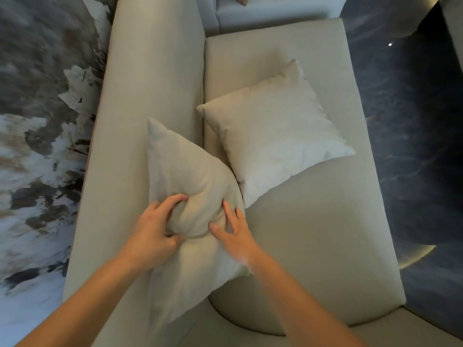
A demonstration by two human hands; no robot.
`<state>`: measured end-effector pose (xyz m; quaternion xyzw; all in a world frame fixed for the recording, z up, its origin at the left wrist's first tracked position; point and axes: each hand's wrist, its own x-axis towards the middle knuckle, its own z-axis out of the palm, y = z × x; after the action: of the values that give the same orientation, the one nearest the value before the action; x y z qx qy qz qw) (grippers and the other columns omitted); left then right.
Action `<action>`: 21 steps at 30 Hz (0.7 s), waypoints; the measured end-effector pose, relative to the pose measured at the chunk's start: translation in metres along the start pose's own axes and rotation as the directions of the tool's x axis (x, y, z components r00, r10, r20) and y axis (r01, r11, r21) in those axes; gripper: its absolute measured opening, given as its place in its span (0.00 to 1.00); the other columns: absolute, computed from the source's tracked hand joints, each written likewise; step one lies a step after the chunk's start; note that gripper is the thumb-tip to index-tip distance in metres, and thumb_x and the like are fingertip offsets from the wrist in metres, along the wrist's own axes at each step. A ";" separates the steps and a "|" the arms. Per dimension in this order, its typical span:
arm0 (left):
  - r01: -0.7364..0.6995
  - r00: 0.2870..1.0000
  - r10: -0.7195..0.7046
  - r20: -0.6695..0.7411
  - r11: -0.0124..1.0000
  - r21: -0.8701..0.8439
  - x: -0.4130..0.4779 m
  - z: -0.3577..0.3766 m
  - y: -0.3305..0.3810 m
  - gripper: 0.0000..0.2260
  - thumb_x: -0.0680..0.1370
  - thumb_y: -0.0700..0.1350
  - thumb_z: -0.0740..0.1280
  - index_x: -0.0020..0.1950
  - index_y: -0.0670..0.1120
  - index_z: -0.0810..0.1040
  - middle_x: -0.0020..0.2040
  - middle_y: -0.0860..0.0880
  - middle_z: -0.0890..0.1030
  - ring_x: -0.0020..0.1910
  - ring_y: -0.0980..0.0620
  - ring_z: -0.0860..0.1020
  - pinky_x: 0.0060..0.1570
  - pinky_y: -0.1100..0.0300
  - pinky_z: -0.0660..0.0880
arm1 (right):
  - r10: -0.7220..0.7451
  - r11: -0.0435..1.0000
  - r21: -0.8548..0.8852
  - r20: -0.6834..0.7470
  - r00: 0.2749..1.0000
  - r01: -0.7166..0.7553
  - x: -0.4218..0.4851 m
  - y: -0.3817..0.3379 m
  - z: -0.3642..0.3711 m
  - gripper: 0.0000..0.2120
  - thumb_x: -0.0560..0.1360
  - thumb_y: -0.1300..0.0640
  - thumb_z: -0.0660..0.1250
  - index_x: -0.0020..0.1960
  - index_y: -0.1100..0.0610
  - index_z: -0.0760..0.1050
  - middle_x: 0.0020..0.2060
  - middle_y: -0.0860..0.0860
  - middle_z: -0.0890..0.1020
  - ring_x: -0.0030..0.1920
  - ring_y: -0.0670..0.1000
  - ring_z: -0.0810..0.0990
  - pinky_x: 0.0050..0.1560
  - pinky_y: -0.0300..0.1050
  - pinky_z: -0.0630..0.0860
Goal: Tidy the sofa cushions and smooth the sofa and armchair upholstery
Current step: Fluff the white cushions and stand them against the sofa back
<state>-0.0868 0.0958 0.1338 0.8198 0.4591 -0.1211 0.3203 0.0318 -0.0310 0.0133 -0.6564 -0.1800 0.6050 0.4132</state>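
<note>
A beige cushion (185,171) leans against the sofa backrest (152,78), one corner pointing up. My left hand (155,226) squeezes a fold of its fabric near the middle. My right hand (235,231) presses on the same cushion with fingers spread, just right of that fold. A second, paler cushion (273,131) lies flat on the sofa seat (320,221), and its lower corner touches the first cushion.
The wall behind the backrest bears a grey and white mural (37,146). Dark glossy floor (413,146) runs along the seat's right edge. Another pale upholstered piece (275,11) stands at the far end, and a further seat section (375,334) adjoins at the lower right.
</note>
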 end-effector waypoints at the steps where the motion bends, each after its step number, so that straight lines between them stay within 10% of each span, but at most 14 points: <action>1: 0.057 0.998 -0.060 0.030 0.993 0.099 0.001 0.003 0.007 0.32 0.67 0.43 0.74 0.68 0.57 0.69 0.56 0.45 0.70 0.55 0.41 0.74 0.55 0.51 0.73 | 0.007 0.999 -0.032 -0.003 1.000 -0.007 0.002 0.000 0.002 0.36 0.74 0.34 0.65 0.75 0.28 0.47 0.80 0.46 0.43 0.80 0.53 0.44 0.78 0.58 0.50; 5: 0.000 0.986 0.113 -0.125 0.740 0.672 0.027 0.014 0.071 0.22 0.66 0.54 0.72 0.58 0.54 0.70 0.58 0.45 0.62 0.57 0.41 0.63 0.48 0.50 0.68 | 0.015 0.999 0.033 0.044 0.999 -0.016 0.010 -0.006 -0.032 0.33 0.73 0.39 0.70 0.74 0.32 0.60 0.75 0.45 0.62 0.74 0.50 0.63 0.71 0.52 0.66; 9: -0.141 0.983 0.154 -0.103 0.982 0.124 0.098 0.042 0.137 0.22 0.72 0.50 0.70 0.65 0.48 0.71 0.61 0.43 0.72 0.60 0.40 0.72 0.57 0.51 0.71 | -0.096 0.987 -0.155 -0.315 0.944 0.048 0.039 -0.036 -0.134 0.25 0.76 0.56 0.71 0.72 0.50 0.71 0.63 0.55 0.77 0.52 0.52 0.77 0.52 0.47 0.75; 12: 0.104 0.993 -0.114 -0.036 0.970 -0.220 0.173 0.075 0.143 0.32 0.74 0.51 0.71 0.73 0.40 0.63 0.70 0.39 0.69 0.69 0.39 0.68 0.64 0.54 0.66 | -0.298 0.889 -0.458 -0.584 0.755 -0.003 0.069 -0.058 -0.222 0.31 0.73 0.53 0.74 0.74 0.50 0.69 0.68 0.60 0.74 0.64 0.60 0.75 0.66 0.53 0.68; 14: 0.274 0.956 -0.295 -0.002 0.890 -0.364 0.218 0.097 0.128 0.42 0.73 0.54 0.73 0.76 0.39 0.54 0.74 0.37 0.64 0.72 0.38 0.64 0.69 0.53 0.63 | -0.245 0.826 -0.543 -0.587 0.772 -0.151 0.091 -0.057 -0.260 0.40 0.71 0.43 0.74 0.77 0.42 0.58 0.77 0.60 0.61 0.73 0.63 0.66 0.72 0.60 0.61; 17: 0.367 0.925 -0.366 0.101 0.797 -0.480 0.263 0.127 0.106 0.52 0.69 0.57 0.76 0.78 0.47 0.42 0.76 0.36 0.60 0.72 0.35 0.64 0.70 0.42 0.62 | -0.044 0.882 -0.423 -0.517 0.855 -0.210 0.120 -0.026 -0.280 0.49 0.66 0.33 0.73 0.78 0.38 0.48 0.80 0.56 0.45 0.77 0.62 0.55 0.73 0.64 0.61; 21: 0.337 0.914 -0.405 0.038 0.702 -0.628 0.270 0.151 0.097 0.57 0.62 0.57 0.80 0.75 0.66 0.40 0.75 0.39 0.60 0.69 0.37 0.67 0.69 0.43 0.64 | -0.034 0.999 -0.050 -0.508 0.861 0.010 0.148 0.021 -0.260 0.49 0.64 0.35 0.76 0.73 0.26 0.47 0.78 0.40 0.37 0.76 0.61 0.57 0.48 0.64 0.79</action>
<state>0.1560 0.1457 -0.0747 0.5633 0.6442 0.0174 0.5172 0.3011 -0.0189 -0.1168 -0.7998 -0.0859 0.4015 0.4378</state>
